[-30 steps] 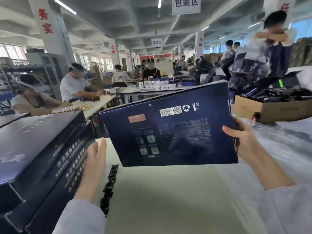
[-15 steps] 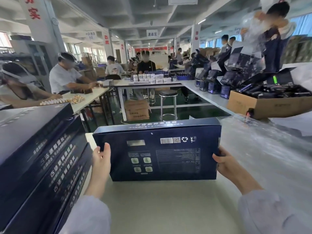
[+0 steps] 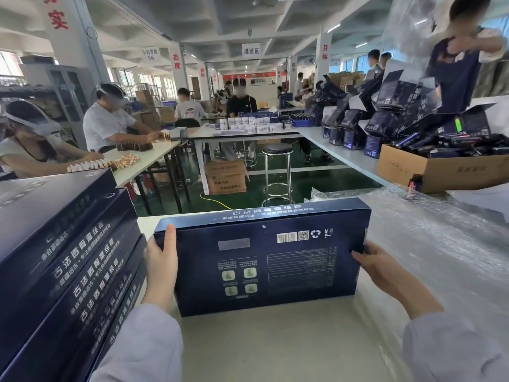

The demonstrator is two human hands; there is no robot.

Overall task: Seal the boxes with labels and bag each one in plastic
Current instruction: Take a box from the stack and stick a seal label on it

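A flat dark-blue box (image 3: 275, 260) lies in front of me on the white table (image 3: 261, 348), its printed back with barcode facing up. My left hand (image 3: 161, 260) grips its left edge, thumb on top. My right hand (image 3: 377, 264) holds the right edge with fingers curled around the side. A stack of the same dark-blue boxes (image 3: 63, 266) stands at my left, close against my left forearm. Clear plastic bags (image 3: 440, 257) lie spread over the table to the right of the box.
A cardboard carton (image 3: 440, 169) full of dark items sits at the right rear, with open blue cartons (image 3: 385, 119) behind it. A metal stool (image 3: 276, 172) stands beyond the table's far edge. Several people work at tables further back; one stands at upper right.
The box came down from a raised, tilted position to lie flat on the table. My left hand closed onto its left edge; my right hand kept its hold.
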